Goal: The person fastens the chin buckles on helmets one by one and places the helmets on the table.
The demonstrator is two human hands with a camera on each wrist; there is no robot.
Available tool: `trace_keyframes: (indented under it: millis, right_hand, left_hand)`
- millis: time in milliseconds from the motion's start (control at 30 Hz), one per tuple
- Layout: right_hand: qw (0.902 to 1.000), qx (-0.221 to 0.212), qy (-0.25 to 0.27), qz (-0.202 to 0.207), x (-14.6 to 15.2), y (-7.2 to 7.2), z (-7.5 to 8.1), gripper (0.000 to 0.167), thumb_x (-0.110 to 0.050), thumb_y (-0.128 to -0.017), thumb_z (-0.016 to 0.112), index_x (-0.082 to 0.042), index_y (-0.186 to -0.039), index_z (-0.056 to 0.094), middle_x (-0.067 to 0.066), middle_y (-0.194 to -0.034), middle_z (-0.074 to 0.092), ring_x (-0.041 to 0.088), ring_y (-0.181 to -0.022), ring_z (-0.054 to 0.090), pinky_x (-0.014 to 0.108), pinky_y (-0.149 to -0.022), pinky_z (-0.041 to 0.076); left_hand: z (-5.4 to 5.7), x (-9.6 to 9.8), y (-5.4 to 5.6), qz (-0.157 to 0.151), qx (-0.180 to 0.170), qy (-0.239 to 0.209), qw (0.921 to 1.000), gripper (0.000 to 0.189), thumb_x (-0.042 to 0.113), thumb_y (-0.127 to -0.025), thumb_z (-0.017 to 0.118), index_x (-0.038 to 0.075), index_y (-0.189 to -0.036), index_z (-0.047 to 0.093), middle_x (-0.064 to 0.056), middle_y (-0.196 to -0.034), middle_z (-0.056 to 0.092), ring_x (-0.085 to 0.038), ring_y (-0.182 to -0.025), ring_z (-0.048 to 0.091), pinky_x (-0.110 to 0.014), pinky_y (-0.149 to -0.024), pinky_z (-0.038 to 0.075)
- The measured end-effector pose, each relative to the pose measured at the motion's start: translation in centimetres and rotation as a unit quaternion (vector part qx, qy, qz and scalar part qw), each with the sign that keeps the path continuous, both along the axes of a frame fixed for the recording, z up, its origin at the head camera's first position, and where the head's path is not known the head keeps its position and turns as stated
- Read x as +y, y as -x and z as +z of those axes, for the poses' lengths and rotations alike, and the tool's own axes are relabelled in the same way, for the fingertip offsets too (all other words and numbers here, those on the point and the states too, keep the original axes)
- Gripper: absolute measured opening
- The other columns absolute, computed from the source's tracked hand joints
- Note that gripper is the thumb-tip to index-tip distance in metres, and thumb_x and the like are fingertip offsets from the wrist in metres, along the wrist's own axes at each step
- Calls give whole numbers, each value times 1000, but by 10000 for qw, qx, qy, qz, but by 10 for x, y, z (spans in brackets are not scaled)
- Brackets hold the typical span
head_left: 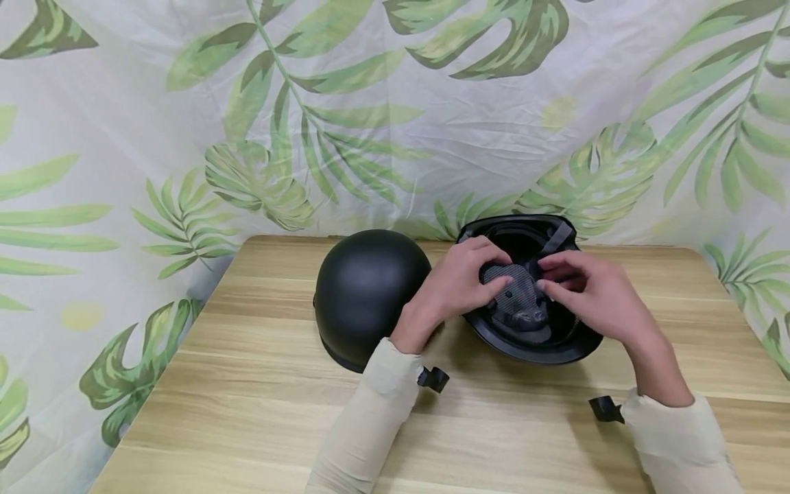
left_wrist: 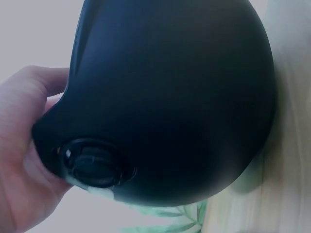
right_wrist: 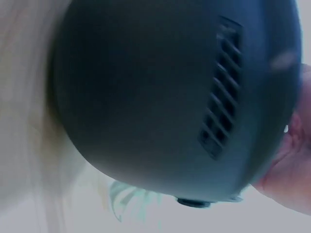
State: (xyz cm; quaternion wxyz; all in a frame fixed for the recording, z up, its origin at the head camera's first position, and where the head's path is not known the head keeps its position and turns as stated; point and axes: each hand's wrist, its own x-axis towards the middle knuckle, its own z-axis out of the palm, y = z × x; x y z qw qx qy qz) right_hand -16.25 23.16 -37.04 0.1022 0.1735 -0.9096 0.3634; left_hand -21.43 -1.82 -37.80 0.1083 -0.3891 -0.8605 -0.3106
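An upturned black helmet (head_left: 524,353) lies on the table, its hollow side facing up. Inside its opening is a grey mesh pad (head_left: 515,291) with small dark studs. From the left, my left hand (head_left: 463,278) pinches the pad's edge between thumb and fingers. My right hand (head_left: 595,291) has thumb and curled fingers at the pad's opposite edge, pinching it beside a dark strap. The left wrist view shows a round knob (left_wrist: 95,167) on the shell, with the left hand (left_wrist: 24,145) behind the rim. A slotted vent (right_wrist: 222,90) appears in the right wrist view.
A second black helmet (head_left: 370,291) stands dome-up just left of the upturned one, close to my left forearm. Both are on a wood-grain table (head_left: 247,398). A leaf-patterned cloth (head_left: 469,130) hangs behind the table's back edge.
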Motion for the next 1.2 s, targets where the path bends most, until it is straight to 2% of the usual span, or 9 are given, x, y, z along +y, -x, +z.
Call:
trace_keyframes:
  millis: [200, 300, 433, 533, 667, 767, 900, 1000, 1200]
  right_hand:
    - [9974, 159, 348, -604, 16, -7, 8, 33, -16, -99, 77, -7, -130, 72, 18, -124, 74, -21, -87, 60, 2, -74, 48]
    - [9959, 252, 348, -798, 23, -9, 9, 36, -15, -98, 77, -8, -133, 72, 17, -131, 71, 3, -95, 76, 1, -74, 46]
    - [9956, 420, 205, -806, 28, -11, 6, 39, -14, -97, 79, -8, -134, 71, 17, -136, 67, 34, -122, 66, -4, -87, 40]
    - [9962, 456, -11, -742, 33, -12, 0, 40, -13, -96, 79, -3, -133, 70, 22, -139, 64, 39, -130, 57, 21, -108, 52]
    - [9967, 404, -120, -692, 41, -16, -12, 43, -10, -95, 79, 3, -135, 67, 28, -139, 59, 48, -130, 54, 28, -101, 58]
    - [9967, 361, -87, -726, 46, -21, -19, 44, -8, -95, 78, 3, -135, 66, 28, -135, 59, 40, -123, 55, -5, -86, 41]
    - [9969, 167, -1, -770, 50, -25, -27, 45, -8, -96, 77, 4, -138, 64, 28, -132, 60, 5, -113, 56, -7, -79, 39]
    - [9966, 9, 76, -822, 53, -25, -29, 46, -11, -98, 75, 4, -140, 63, 30, -132, 62, -22, -105, 45, -5, -75, 44]
    - [9931, -312, -45, -1129, 59, -24, -28, 46, -24, -102, 73, -4, -141, 64, 29, -134, 67, -35, -91, 41, 6, -63, 49]
  left_hand:
    - [4, -15, 0, 181, 218, -508, 9983, 28, 18, -98, 77, 7, -124, 74, -9, -128, 69, -25, -122, 65, -37, -106, 54]
    - [4, -23, -1, 428, 228, -520, 9975, 34, 19, -99, 77, 7, -130, 72, -11, -139, 66, -27, -132, 61, -40, -112, 52]
    - [3, -32, -1, 673, 123, -500, 9964, 45, 20, -99, 76, 6, -140, 66, -13, -151, 59, -30, -143, 55, -43, -117, 49]
    - [1, -35, -3, 753, -244, -421, 9960, 55, 22, -100, 76, 6, -150, 58, -14, -159, 52, -32, -146, 53, -46, -117, 49]
    - [-1, -33, -10, 908, -1027, -128, 9905, 66, 29, -103, 72, 9, -160, 45, -14, -166, 44, -32, -150, 49, -48, -120, 47]
    - [-2, -30, -16, 1083, -1415, -91, 9839, 71, 31, -104, 70, 10, -164, 38, -13, -166, 42, -32, -151, 48, -49, -121, 46]
    - [-6, -31, -23, 1290, -1661, -353, 9770, 73, 31, -105, 68, 10, -166, 34, -15, -165, 44, -32, -143, 54, -49, -115, 50]
    - [-8, -34, -26, 1308, -1872, -563, 9719, 74, 31, -104, 69, 11, -166, 33, -14, -165, 45, -31, -142, 58, -46, -109, 56]
    - [-9, -35, -29, 1191, -1990, -650, 9706, 77, 37, -104, 69, 14, -167, 32, -11, -167, 44, -31, -141, 60, -42, -102, 60]
